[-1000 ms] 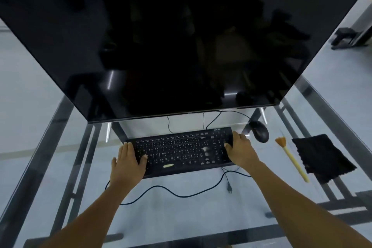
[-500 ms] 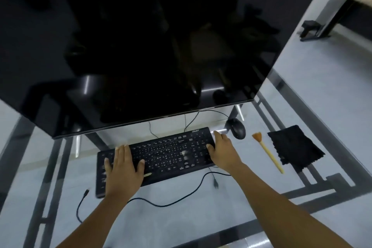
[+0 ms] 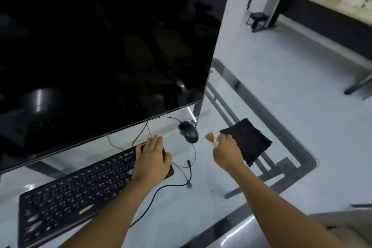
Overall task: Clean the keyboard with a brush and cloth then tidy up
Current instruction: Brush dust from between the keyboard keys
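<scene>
Now the right hand (image 3: 228, 152) is no longer on the keyboard (image 3: 80, 189): half a second ago it rested on the right end of the keys, and in this moment it is over the brush (image 3: 211, 139), at about 3 o'clock from the keyboard. Its fingers are curled down around the pale handle of the brush, of which only the orange bristles and a short piece of handle show beyond the fingertips; I cannot tell if the brush is lifted from the glass table (image 3: 291, 141) or lies on it. The left hand (image 3: 153, 159) also changed place. Before it lay flat on the left part of the keyboard, now it lies flat, fingers released and stretched, on the right end. The black cloth (image 3: 247, 141) is just beside the right hand, at 3 o'clock from it, partly hidden by the wrist. The mouse (image 3: 188, 132) sits at 10 o'clock from the brush, near the lower edge of the dark monitor (image 3: 100, 46). The view has turned to the right, so the keyboard appears lower and more to the left.
</scene>
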Demonstrator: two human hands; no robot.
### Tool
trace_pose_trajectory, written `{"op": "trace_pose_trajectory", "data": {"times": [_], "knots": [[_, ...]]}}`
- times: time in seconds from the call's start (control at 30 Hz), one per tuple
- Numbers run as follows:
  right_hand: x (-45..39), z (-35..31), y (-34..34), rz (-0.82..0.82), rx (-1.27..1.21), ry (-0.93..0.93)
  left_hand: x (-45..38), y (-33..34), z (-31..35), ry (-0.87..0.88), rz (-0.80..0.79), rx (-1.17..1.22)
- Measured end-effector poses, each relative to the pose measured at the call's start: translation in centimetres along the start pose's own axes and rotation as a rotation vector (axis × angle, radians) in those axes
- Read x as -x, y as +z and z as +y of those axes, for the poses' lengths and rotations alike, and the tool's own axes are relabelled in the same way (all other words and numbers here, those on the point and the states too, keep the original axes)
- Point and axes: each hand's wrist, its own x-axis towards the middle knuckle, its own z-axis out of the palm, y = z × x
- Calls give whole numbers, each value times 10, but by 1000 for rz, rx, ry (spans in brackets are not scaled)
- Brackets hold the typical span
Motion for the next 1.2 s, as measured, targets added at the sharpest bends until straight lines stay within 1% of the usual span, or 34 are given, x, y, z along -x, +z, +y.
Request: {"op": "trace_pose_trajectory", "data": {"times": [0.13, 0.33, 0.4, 0.5, 0.63, 0.7, 0.87, 0.93, 1.07, 1.2], "knots": [[-8, 19, -1, -40, 90, 77, -21, 12, 28, 33, -54, 12], [-20, 30, 0, -89, 132, 41, -41, 24, 57, 70, -63, 8], [-25, 29, -1, -89, 56, 47, -45, 28, 58, 64, -62, 7], [-28, 22, -10, -128, -170, 52, -42, 30, 52, 48, -28, 32], [-24, -2, -26, -168, -449, -134, -27, 28, 40, 12, 17, 52], [-20, -22, -31, -229, -568, -156, -18, 24, 29, -15, 43, 30], [-7, -81, -34, -380, -722, -168, 13, 1, -22, -152, 96, -21], [2, -107, -31, -427, -743, -243, 30, -9, -49, -208, 128, -26], [21, -154, -17, -375, -537, -426, 69, -28, -102, -335, 183, -4], [50, -206, 4, -375, -569, -528, 119, -44, -157, -483, 236, 34]]}}
